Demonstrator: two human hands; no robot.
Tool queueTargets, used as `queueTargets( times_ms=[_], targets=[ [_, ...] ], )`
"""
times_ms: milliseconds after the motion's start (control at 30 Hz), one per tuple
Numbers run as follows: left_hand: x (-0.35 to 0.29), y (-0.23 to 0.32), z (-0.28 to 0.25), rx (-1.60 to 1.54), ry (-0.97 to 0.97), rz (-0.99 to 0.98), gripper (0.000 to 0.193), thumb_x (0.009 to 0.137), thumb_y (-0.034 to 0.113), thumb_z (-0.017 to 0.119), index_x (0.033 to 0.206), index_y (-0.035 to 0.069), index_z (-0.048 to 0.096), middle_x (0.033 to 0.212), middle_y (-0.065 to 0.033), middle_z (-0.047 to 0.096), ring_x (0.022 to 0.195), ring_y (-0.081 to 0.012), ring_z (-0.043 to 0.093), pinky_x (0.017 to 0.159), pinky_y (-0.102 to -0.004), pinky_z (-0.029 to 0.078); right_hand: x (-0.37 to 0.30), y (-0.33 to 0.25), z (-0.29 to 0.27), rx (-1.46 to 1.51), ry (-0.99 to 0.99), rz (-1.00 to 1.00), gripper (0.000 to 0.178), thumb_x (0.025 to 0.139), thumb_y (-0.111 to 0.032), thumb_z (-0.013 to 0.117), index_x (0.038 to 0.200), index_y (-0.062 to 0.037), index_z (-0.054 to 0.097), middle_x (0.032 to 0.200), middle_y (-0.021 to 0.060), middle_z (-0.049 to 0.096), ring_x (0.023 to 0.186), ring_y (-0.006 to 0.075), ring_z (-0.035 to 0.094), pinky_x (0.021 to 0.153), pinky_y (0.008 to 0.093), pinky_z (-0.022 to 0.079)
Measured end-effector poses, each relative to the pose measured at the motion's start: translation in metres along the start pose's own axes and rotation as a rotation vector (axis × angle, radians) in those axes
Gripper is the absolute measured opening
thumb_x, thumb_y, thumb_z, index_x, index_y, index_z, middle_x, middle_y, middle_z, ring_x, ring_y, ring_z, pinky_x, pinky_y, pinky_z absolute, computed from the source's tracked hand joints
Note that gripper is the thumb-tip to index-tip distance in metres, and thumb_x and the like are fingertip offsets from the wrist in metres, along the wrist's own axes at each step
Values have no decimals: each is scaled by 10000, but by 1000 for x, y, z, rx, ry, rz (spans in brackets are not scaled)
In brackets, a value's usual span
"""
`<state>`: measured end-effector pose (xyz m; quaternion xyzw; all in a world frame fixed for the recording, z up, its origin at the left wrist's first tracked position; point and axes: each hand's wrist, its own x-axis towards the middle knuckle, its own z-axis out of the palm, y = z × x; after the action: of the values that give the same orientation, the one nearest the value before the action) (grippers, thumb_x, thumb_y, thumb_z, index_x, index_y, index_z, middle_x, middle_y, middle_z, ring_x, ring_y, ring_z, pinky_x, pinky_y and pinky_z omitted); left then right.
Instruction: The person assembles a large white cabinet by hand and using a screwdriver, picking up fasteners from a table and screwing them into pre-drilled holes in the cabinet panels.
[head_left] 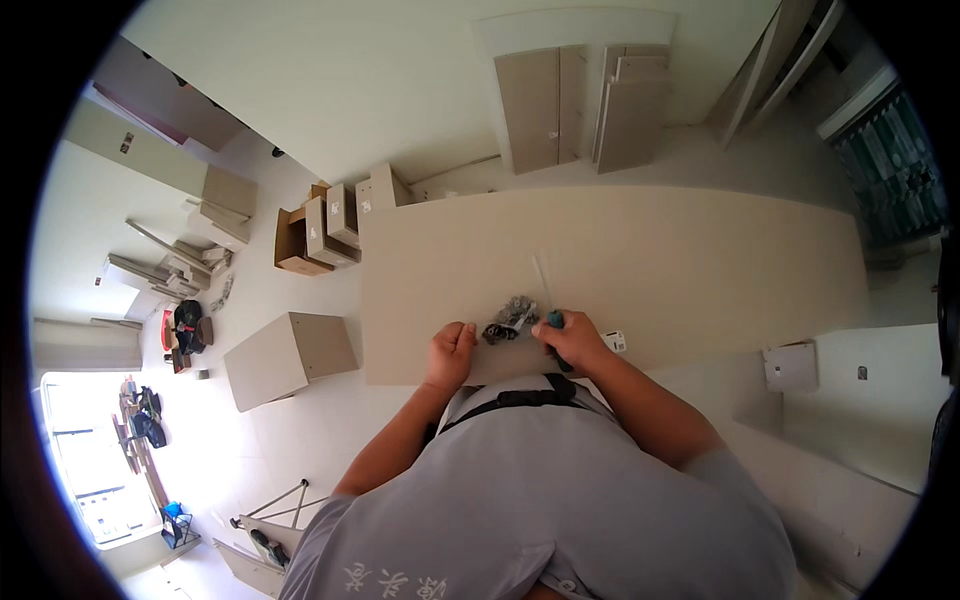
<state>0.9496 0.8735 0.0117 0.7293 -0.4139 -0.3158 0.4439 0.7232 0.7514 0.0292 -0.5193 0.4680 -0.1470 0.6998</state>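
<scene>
My right hand (578, 342) is closed round the dark teal handle of a screwdriver (555, 320). A thin, pale strip, apparently its shaft, runs away from me over the beige panel (650, 260). My left hand (453, 355) is closed at the panel's near edge, fingers curled in; whatever it may hold is hidden. Between both hands lies a clear bag of small metal hardware (515, 312), with some dark pieces (492, 333) at its near left side. A white label (614, 342) rests just right of my right hand.
Left of the panel stands a beige cabinet box (285, 360). Beyond it are an open carton (292, 245) and several drawer-like boxes (340, 215). Boards (528, 105) lean against the far wall. At the right is a light panel structure (860, 400). More parts lie on the left floor.
</scene>
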Motion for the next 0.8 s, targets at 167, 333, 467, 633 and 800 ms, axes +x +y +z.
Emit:
queueTargets(
  times_ms=[167, 333, 467, 633, 800],
  targets=[
    [18, -1, -30, 148, 62, -64, 332, 997, 285, 631, 808, 13, 633, 695, -99, 606, 655, -194, 553, 631, -359, 469, 1, -5, -12, -459, 111, -369, 234, 873, -257, 733, 980, -50, 711, 897, 102, 674, 774, 235, 672, 731, 367, 543],
    [37, 7, -38, 145, 146, -137, 326, 998, 312, 632, 851, 21, 639, 700, -78, 608, 660, -186, 537, 639, -361, 465, 20, -32, 13, -514, -27, -561, 418, 880, -283, 731, 1237, -83, 649, 1305, 142, 580, 1072, 320, 641, 917, 396, 528],
    [38, -4, -28, 8, 338, -257, 330, 999, 332, 627, 943, 7, 621, 780, -96, 633, 721, -191, 566, 677, -359, 475, 29, -18, 43, -631, -57, -597, 510, 880, -320, 724, 1342, -136, 610, 1351, 152, 545, 1150, 336, 627, 965, 415, 525],
    [2, 3, -16, 248, 255, -205, 391, 984, 370, 617, 1090, -4, 570, 945, -182, 651, 856, -308, 658, 769, -423, 519, 22, -20, 49, -716, -96, -523, 546, 886, -316, 712, 1382, -130, 580, 1301, 163, 557, 1129, 361, 625, 960, 439, 522],
    [10, 54, 0, 680, 30, -255, 406, 963, 384, 584, 1131, 17, 533, 1151, -233, 608, 975, -441, 664, 835, -523, 543, 23, -32, 64, -827, -103, -440, 572, 871, -297, 713, 1379, -76, 570, 1202, 195, 581, 1068, 396, 633, 917, 481, 526]
  ],
)
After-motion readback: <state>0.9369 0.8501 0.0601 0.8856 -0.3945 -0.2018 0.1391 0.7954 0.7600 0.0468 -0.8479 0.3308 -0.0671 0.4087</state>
